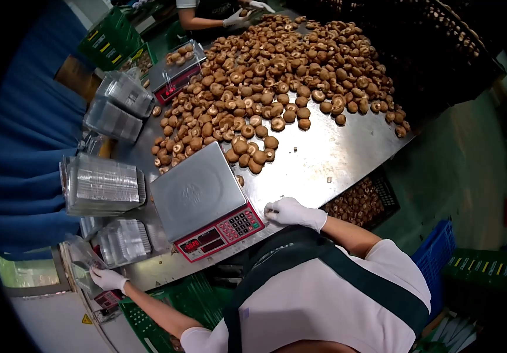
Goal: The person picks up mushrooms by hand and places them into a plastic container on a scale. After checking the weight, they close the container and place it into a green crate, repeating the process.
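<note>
My left hand (109,279), in a white glove, is low at the left with its fingers closed on the edge of a clear plastic tray (83,256). My right hand (295,213), gloved too, rests by the front table edge, just right of the scale. Its fingers are curled in; whatever they may hold is hidden. Between the hands stands a red digital scale (193,191) with a bare grey plate and a lit red display. Brown mushrooms (288,65) lie in a large heap beyond it, a few close to the plate's far right corner.
Stacks of clear plastic trays (105,183) line the table's left side. A second scale (174,67) holds packed mushrooms near another person's gloved hand (236,17). A dark crate of mushrooms (356,203) sits below the right edge; green crates (191,300) are below the front.
</note>
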### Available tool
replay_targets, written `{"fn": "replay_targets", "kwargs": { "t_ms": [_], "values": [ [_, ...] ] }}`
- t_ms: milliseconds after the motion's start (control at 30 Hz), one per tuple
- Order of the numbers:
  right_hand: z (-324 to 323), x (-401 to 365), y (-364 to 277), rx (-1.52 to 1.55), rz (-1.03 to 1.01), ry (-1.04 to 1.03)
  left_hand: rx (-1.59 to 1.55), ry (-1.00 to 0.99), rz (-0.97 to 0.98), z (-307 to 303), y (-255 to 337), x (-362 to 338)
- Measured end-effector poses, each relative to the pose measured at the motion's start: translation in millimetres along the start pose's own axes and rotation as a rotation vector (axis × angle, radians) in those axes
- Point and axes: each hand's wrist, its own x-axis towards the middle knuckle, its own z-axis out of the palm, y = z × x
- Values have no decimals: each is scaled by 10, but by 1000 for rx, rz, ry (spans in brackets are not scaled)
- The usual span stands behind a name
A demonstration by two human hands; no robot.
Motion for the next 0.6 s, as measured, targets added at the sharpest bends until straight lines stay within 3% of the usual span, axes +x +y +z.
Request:
{"fn": "replay_targets", "kwargs": {
  "t_ms": [67, 133, 167, 200, 233, 267, 367, 433, 467, 533, 600],
  "values": [
    [-60, 23, 187, -43, -16, 76, -65, -6, 253, -207, 373, -412],
    [-221, 18, 327, 2, 42, 91, -247, -276, 376, -359, 754, -999],
    [-319, 19, 395, 19, 67, 103, -353, -460, 422, -280, 665, -1272],
    [-466, 4, 407, 58, 160, 75, -252, -592, 654, -256, 698, -1492],
    [-524, 24, 549, 2, 145, 116, -222, -744, 754, -270, 793, -1712],
    [-586, 31, 697, -54, 132, 159, -119, -929, 732, -271, 882, -1913],
    [-942, 18, 942, 19, 246, 248, -6, -1044, 803, -404, 1225, -2123],
    [-1132, 30, 1146, 55, 324, 389, 13, -1327, 656, -399, 1305, -2087],
    [-1258, 28, 1243, 148, 372, 471, 9, -1326, 658, -412, 1371, -2102],
    [-1329, 97, 1710, 58, 419, 814, 132, -1165, 821, -598, 1786, -2097],
    [-1420, 149, 2168, 176, 211, 1222, 41, -1104, 809, -656, 2187, -2189]
  ]
}}
